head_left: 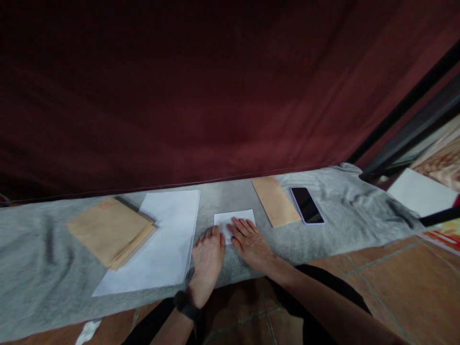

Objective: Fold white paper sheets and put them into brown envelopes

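Our right grip (249, 242) lies palm down, its fingers stretched out flat and slightly parted over the right part of a small white rectangular paper (223, 219). Our left grip (209, 249) rests at the paper's left edge with the fingers bent; we cannot tell whether it pinches anything. The paper lies between the two, on the grey cloth (359, 206) that covers the narrow table. A black band (187, 305) circles our left wrist.

Just right of the paper we see a flat brown paper envelope (276, 201), set at a slant, and just beside that a dark-screened phone with a lilac rim (307, 206). To our left lie large white paper sheets (168, 249), with a stack of brown paper envelopes (111, 227) partly overlapping them. Beyond the table hangs a dark red cloth curtain (215, 96); below us is a brown tiled floor (413, 282).
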The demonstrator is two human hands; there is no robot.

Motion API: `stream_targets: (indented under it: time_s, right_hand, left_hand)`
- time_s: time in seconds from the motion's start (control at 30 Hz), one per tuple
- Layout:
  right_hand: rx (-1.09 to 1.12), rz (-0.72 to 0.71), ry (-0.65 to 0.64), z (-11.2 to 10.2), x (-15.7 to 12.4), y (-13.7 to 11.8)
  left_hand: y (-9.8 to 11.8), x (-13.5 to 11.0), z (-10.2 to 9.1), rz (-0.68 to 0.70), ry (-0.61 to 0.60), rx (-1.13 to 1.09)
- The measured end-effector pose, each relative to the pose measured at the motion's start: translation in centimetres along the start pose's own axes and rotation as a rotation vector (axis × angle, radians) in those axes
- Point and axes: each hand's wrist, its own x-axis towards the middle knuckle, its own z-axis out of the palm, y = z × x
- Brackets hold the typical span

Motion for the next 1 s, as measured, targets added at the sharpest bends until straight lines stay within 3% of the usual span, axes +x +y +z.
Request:
stream_targets:
  time_s: [0.17, 0.33, 1.0]
  right_hand:
    - [-0.017, -0.016, 0.009, 0.1, 0.1, 0.0]
    - [-0.024, -0.011, 0.029, 0.4, 0.0, 0.0]
    - [-0.12, 0.116, 0.024, 0.8, -1.4, 1.1]
  left_hand:
    - [-0.2, 0.1, 1.6, 0.259, 0.142, 0.043]
    - [-0.3, 0.3, 4.1, 0.438, 0.15, -0.059]
    - [0.0, 0.3, 4.2, 0.31, 0.039, -0.062]
